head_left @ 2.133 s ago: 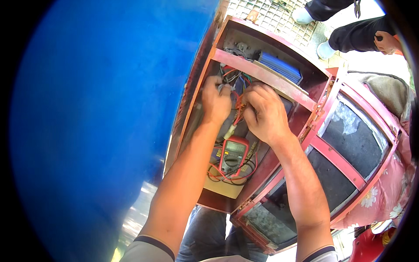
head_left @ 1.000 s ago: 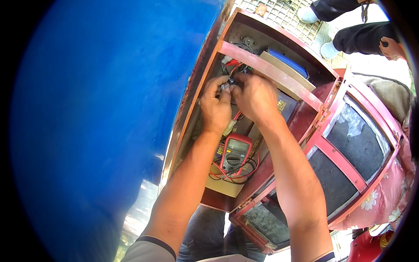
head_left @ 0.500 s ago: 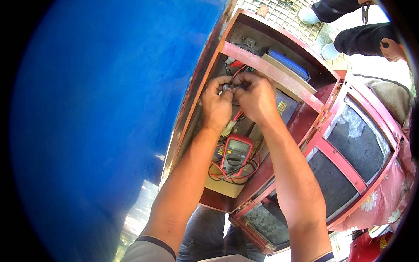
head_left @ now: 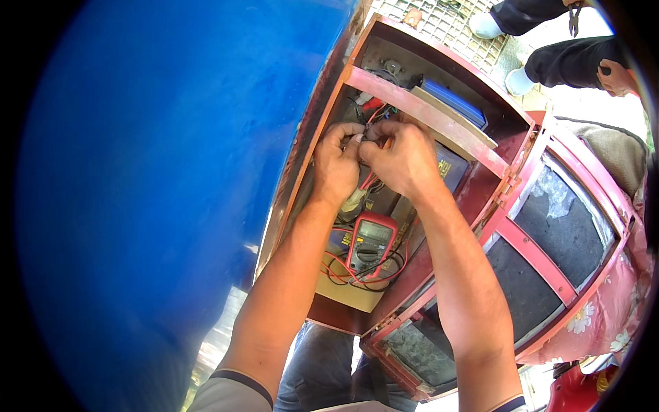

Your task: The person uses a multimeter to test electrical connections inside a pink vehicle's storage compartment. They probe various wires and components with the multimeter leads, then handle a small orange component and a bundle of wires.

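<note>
Wires [head_left: 369, 180] right under us, inside the red box [head_left: 340, 314], with more showing beyond our knuckles by the crossbar [head_left: 425, 116]! Our left hand [head_left: 336, 161] and right hand [head_left: 406, 156] meet, fingers curled, tips close together; whether either grips a strand, we can't tell, the contact's hidden. For clean work, we'd say, let 1 hand anchor while the other makes the small moves, no tugging, any bare end clear of metal. Multimeter [head_left: 372, 242] lies face up nearer us, and we'd best not knock it.
</note>
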`<action>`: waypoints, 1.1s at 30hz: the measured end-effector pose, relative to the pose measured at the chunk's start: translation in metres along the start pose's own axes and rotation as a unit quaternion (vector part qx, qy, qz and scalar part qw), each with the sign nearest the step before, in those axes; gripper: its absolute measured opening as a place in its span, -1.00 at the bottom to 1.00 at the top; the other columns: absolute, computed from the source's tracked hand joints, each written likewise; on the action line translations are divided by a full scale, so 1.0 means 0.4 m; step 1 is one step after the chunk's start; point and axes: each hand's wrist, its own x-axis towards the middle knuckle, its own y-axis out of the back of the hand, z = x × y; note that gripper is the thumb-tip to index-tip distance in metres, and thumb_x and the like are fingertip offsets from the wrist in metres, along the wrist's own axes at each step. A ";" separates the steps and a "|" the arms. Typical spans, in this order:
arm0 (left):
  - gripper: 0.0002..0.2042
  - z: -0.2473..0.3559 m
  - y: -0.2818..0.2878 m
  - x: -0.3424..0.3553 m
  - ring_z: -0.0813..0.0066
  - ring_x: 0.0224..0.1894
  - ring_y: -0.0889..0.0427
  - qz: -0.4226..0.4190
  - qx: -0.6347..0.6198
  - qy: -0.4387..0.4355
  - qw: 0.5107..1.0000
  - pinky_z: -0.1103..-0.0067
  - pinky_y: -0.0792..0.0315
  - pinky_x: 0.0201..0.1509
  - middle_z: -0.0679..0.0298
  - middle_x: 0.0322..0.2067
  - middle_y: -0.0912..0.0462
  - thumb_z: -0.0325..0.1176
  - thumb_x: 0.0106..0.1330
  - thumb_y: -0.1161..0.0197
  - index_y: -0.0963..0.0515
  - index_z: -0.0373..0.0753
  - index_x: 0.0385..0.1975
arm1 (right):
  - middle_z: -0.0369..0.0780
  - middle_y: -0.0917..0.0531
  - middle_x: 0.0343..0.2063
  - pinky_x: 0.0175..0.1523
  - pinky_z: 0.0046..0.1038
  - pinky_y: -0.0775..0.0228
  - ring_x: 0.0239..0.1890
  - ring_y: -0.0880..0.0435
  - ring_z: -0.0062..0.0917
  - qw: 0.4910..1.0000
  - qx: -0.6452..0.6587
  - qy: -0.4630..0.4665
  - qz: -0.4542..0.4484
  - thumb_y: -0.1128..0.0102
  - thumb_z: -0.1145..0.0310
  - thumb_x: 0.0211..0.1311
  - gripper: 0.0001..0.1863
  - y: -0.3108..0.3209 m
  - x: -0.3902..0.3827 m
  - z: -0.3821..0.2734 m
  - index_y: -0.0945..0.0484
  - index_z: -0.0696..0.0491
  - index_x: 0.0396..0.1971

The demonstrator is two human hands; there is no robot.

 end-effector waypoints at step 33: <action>-0.86 -0.030 -0.009 -0.003 0.42 -0.07 -0.70 0.030 -0.012 -0.029 0.999 0.46 -0.57 0.09 0.22 -0.11 -0.75 -0.58 0.43 -0.34 -0.70 -0.34 -0.07 | -0.08 -0.69 -0.22 0.07 -0.17 -0.57 -0.02 -0.68 -0.15 0.999 -0.025 0.032 0.020 -0.43 0.44 0.03 -0.75 -0.017 -0.010 0.028 -0.79 0.13 -0.24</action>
